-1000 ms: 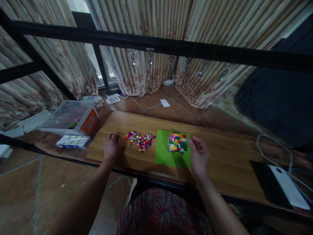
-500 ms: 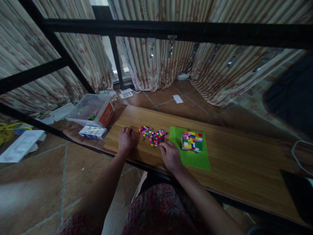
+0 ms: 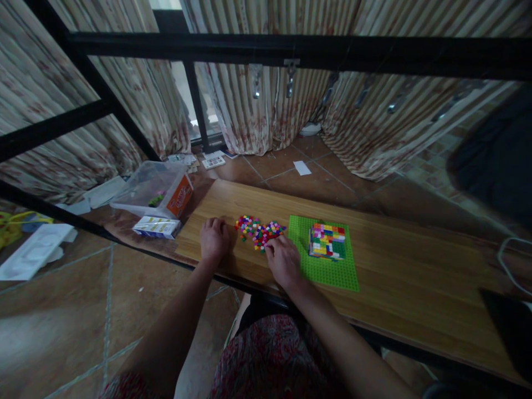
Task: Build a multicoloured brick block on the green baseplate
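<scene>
Palm down on the wooden table, my left hand [image 3: 214,241] rests left of the loose bricks with its fingers curled in; nothing shows in it. A heap of tiny coloured toy bricks [image 3: 249,224] lies between my hands. At the heap's near right edge is my right hand [image 3: 284,259], thumb and fingers drawn together at the bricks; whatever they pinch is too small to make out. To its right, a block built of multicoloured bricks [image 3: 326,241] stands on a green studded baseplate [image 3: 324,274].
The wooden table [image 3: 399,266] runs on to the right, where a dark flat object [image 3: 502,327] and a pale cable [image 3: 509,266] lie. Beyond its left end are a clear plastic bin [image 3: 141,185] and a small box [image 3: 157,226]. A black metal bar [image 3: 266,49] crosses above.
My right hand has shifted slightly left and in toward the heap of bricks. The left hand stays where it was, and the built block looks the same.
</scene>
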Motion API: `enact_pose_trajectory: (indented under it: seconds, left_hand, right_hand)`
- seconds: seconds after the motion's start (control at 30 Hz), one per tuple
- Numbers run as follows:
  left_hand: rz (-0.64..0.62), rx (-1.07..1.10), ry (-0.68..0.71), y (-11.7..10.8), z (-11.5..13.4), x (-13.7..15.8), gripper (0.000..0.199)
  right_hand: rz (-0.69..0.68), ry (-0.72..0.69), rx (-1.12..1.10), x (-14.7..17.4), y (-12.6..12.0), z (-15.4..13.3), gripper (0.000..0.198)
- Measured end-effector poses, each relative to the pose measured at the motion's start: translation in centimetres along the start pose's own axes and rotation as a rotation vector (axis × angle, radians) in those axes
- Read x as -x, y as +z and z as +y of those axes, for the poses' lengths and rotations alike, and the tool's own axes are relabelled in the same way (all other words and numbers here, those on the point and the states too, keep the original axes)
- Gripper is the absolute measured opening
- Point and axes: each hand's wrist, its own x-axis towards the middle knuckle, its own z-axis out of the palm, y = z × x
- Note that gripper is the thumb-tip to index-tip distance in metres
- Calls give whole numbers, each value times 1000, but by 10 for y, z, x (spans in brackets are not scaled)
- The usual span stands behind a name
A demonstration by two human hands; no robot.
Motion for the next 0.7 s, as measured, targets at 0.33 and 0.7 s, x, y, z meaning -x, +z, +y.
enact_pose_trajectory:
  seconds: [0.33, 0.7]
  left_hand:
    - [-2, -30, 42, -3, -2, -2, 25]
    - [-3, -42, 39, -3, -2, -3, 25]
  right_hand:
    - [53, 117, -353, 17, -44, 12, 16]
    - [-93, 61, -78, 3, -11, 4, 19]
